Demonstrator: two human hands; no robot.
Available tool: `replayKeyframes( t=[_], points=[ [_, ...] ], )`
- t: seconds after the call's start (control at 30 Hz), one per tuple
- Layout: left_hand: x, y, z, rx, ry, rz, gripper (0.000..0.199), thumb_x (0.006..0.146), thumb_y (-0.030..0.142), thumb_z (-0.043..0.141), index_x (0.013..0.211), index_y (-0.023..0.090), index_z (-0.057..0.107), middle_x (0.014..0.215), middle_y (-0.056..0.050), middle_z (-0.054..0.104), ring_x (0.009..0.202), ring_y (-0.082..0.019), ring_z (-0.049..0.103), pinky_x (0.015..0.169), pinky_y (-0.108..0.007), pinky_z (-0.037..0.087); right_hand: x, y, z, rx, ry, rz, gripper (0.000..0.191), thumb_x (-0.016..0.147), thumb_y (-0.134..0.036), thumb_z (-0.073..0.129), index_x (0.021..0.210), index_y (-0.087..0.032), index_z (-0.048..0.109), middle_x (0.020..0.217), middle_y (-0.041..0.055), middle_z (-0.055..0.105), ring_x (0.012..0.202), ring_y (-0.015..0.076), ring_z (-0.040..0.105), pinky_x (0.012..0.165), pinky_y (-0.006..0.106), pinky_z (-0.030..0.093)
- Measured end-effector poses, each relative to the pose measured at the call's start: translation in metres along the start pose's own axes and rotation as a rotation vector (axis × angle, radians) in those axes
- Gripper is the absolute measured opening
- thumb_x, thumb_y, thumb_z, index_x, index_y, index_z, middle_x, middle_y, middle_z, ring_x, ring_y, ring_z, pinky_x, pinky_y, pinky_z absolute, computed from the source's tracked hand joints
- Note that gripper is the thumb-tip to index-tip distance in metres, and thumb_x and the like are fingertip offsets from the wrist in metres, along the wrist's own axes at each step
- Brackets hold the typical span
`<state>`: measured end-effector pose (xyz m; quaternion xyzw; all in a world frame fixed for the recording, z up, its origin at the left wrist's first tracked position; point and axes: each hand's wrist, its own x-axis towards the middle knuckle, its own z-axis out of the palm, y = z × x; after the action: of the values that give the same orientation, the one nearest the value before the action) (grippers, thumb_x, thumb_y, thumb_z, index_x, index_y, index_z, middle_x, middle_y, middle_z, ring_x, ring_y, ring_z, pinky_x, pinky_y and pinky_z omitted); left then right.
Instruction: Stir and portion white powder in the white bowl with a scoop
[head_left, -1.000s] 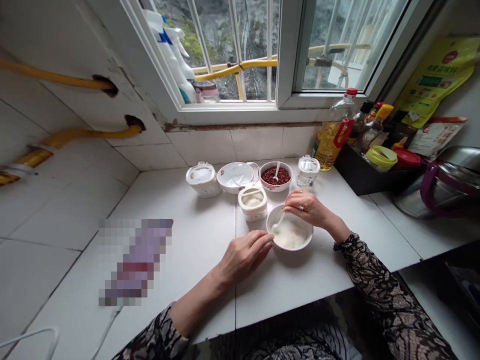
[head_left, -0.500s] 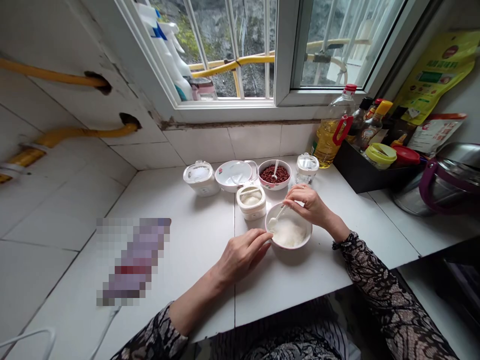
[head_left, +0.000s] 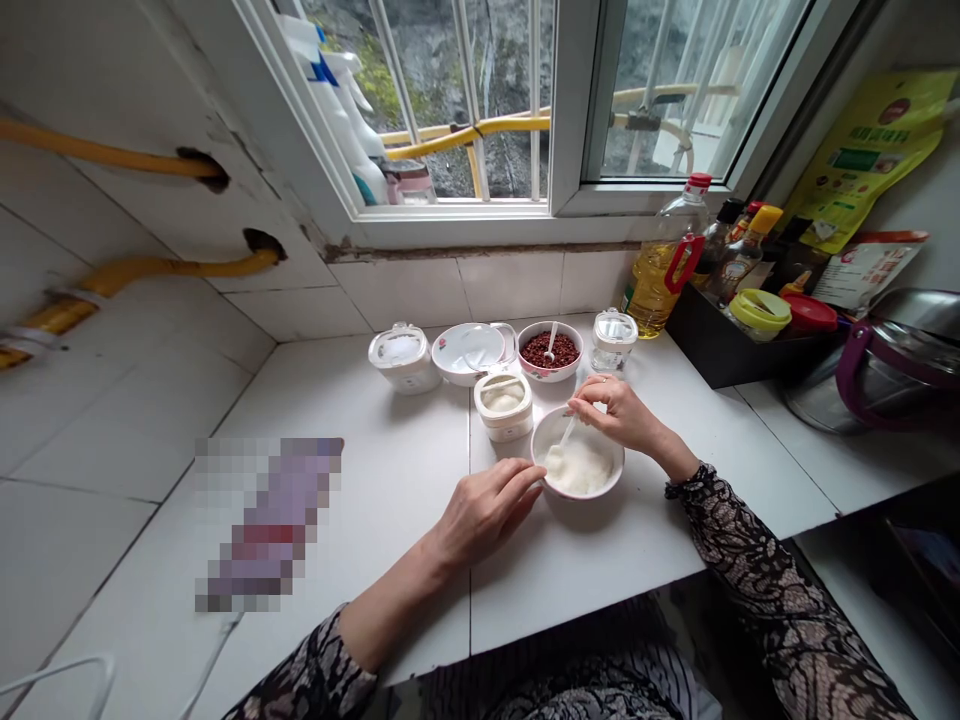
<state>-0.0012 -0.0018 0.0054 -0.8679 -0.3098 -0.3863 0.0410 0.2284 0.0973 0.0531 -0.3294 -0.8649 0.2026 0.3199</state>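
Note:
My right hand (head_left: pixel 611 410) pinches the handle of a small white spoon (head_left: pixel 568 432), whose tip is down in the pale, whitish powdery contents (head_left: pixel 585 472) of a bowl. With fingers and thumb at its left rim, my left hand (head_left: pixel 491 505) grips this white bowl (head_left: pixel 618 472). Just behind stands a square cream jar (head_left: pixel 504 428), open, with pale grains inside and a small stick or spoon across its top. Farther back, a flowered bowl (head_left: pixel 550 376) holds dark red beans (head_left: pixel 536 350) and another white spoon (head_left: pixel 552 338).
At the back are a lidded jar (head_left: pixel 411 378), a shallow flowered dish (head_left: pixel 457 350) with a clear lid (head_left: pixel 495 350), and a small clear-lidded jar (head_left: pixel 613 350). An oil bottle (head_left: pixel 651 285), a black condiment box (head_left: pixel 709 350) and a steel pot (head_left: pixel 825 395) stand right. A blurred flat object (head_left: pixel 281 520) lies left.
The spoon in my right hand has dipped lower and stands steeper in the bowl's pale contents. My left hand stays at the rim.

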Motion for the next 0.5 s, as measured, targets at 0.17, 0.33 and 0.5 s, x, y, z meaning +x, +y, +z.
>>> replayKeyframes(
  t=[0.17, 0.33, 0.5],
  points=[
    [-0.0004, -0.0005, 0.0014, 0.013, 0.004, 0.002, 0.016, 0.100, 0.017, 0.044, 0.112, 0.014, 0.055, 0.093, -0.007, 0.068, 0.076, -0.014, 0.067, 0.061, -0.022, 0.054, -0.0001, -0.0010, -0.0016, -0.054, 0.041, -0.010, 0.030, 0.094, -0.024, 0.055, 0.067, -0.019, 0.066, 0.072, 0.0035, 0.072, 0.075, 0.0169, 0.063, 0.090, 0.040, 0.043],
    [-0.0015, -0.0012, 0.0027, 0.022, 0.002, 0.000, 0.016, 0.101, 0.018, 0.043, 0.112, 0.015, 0.054, 0.093, -0.007, 0.068, 0.076, -0.014, 0.067, 0.060, -0.022, 0.054, -0.0011, -0.0005, -0.0002, -0.136, 0.037, -0.051, 0.029, 0.095, -0.024, 0.054, 0.068, -0.019, 0.065, 0.074, 0.0032, 0.073, 0.076, 0.0169, 0.064, 0.099, 0.043, 0.040],
    [-0.0021, -0.0015, 0.0026, 0.018, -0.012, -0.008, 0.017, 0.101, 0.019, 0.043, 0.113, 0.015, 0.054, 0.094, -0.007, 0.069, 0.077, -0.014, 0.068, 0.061, -0.022, 0.054, -0.0013, -0.0001, 0.0039, -0.145, 0.037, -0.055, 0.029, 0.094, -0.024, 0.054, 0.067, -0.019, 0.063, 0.072, 0.0031, 0.072, 0.075, 0.0172, 0.063, 0.096, 0.042, 0.040]
  ],
)
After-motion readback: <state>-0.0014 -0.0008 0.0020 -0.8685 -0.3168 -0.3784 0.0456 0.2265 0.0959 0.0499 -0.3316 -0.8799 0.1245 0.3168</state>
